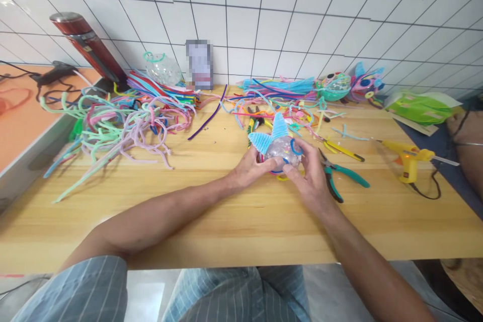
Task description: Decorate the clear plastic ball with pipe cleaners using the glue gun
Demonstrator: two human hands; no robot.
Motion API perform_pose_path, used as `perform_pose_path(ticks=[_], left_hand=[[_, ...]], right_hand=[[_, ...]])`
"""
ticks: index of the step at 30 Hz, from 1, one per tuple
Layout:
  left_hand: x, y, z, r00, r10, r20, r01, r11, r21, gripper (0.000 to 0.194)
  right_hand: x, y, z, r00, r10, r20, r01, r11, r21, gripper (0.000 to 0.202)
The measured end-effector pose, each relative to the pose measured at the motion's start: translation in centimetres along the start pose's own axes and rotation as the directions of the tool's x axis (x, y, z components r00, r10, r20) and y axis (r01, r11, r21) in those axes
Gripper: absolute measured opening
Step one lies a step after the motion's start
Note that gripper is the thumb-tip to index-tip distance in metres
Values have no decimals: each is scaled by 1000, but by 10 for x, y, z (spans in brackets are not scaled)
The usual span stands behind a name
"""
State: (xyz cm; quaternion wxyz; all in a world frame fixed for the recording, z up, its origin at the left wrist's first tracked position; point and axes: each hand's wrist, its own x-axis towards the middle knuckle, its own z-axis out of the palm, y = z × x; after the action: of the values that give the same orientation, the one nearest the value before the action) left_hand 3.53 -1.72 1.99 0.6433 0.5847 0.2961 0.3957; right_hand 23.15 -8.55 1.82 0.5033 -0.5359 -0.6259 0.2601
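Between my two hands is a clear plastic ball craft [279,150], held just above or on the wooden table. Two light blue pipe-cleaner fins [279,126] stick up from its far left side, and a dark blue loop [296,147] sits on its right. My left hand [252,167] grips the ball from the left, thumb across the near side. From the right, my right hand [310,173] closes on it, its thumb close to the other one. Fingers behind the ball are partly hidden. Teal-handled pliers [341,176] lie right beside my right hand.
A yellow glue gun [409,158] stands at the right, near another person's arm [468,136]. Tangled pipe cleaners [124,126] cover the left. Finished-looking ball crafts [334,86], a phone-like upright object [199,65] and a red flask [88,48] line the wall. A yellow cutter [343,151] lies behind the pliers.
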Motion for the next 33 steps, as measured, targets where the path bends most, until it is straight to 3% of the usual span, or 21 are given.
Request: perform_pose_path(ticks=[15, 28, 33], left_hand=[[0, 4, 0, 999, 14, 32, -14, 1000, 4, 69], [1, 6, 1, 998, 53, 39, -53, 999, 11, 72], [2, 8, 2, 997, 66, 37, -66, 998, -11, 83]], right_hand=[[-1, 4, -2, 1000, 7, 16, -8, 1000, 6, 72], [-2, 6, -3, 999, 20, 28, -22, 998, 65, 71], [-2, 6, -2, 1000, 9, 22, -12, 992, 129, 66]])
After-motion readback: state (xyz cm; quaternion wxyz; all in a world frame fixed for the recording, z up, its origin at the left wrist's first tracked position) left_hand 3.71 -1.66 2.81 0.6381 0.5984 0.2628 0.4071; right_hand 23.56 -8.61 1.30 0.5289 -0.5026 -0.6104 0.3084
